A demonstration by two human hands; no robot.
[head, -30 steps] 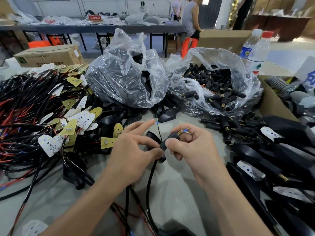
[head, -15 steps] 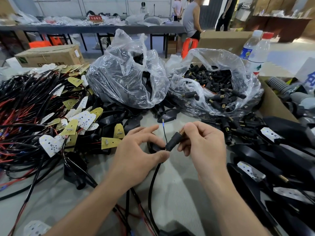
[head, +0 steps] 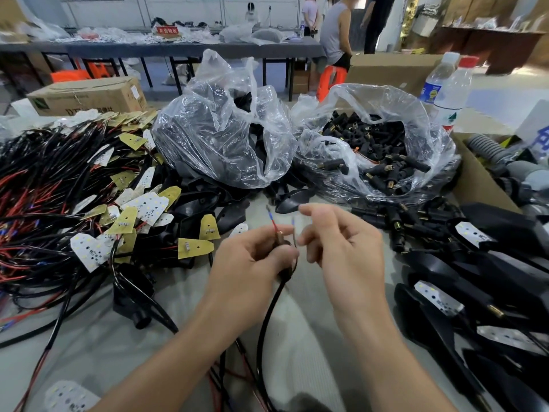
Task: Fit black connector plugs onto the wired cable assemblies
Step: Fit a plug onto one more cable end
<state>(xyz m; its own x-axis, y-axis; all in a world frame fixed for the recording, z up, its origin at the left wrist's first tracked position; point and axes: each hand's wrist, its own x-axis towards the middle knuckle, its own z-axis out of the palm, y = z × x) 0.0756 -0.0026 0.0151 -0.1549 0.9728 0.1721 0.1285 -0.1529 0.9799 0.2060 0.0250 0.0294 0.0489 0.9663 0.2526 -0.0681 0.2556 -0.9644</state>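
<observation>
Nearest, two bare hands over a grey table (head: 133,352), close together, not touching. The left hand (head: 252,263): curled round one black cable (head: 266,325), thumb and fingers clamped on its upper end and on one dark plug (head: 281,242) there, mostly hidden, blurred. Out of that grip, two thin wires (head: 271,220), one red, one darker, both blue-tipped, pointing up and away. The right hand (head: 344,251): loosely curled, index finger out, fingertips just beside the darker wire; no pinch to be seen, contact unclear. Cable round and glossy, down between the forearms to the bottom edge.

Left, one tangled heap of black and red leads (head: 44,203), strewn with flat angular boards (head: 148,203), white or dull yellow. Right, a pile of glossy black housings (head: 475,263), some with white boards inside, and loose plugs (head: 395,221) before the bags.

Behind, two clear crinkled bags: left bag (head: 208,144) full of black shells (head: 246,102); right bag (head: 416,114) open, full of short bagged plugs (head: 377,150), black with brass ends. Beyond, two plastic bottles (head: 445,84), one white-capped, one red-capped. Three cardboard boxes: left box (head: 86,96), middle box (head: 392,69), right box (head: 481,179), open, with grey ribbed hose (head: 487,147) inside.

Farthest, one long dark bench (head: 148,50), orange stools (head: 331,78), at least four people (head: 335,31).
</observation>
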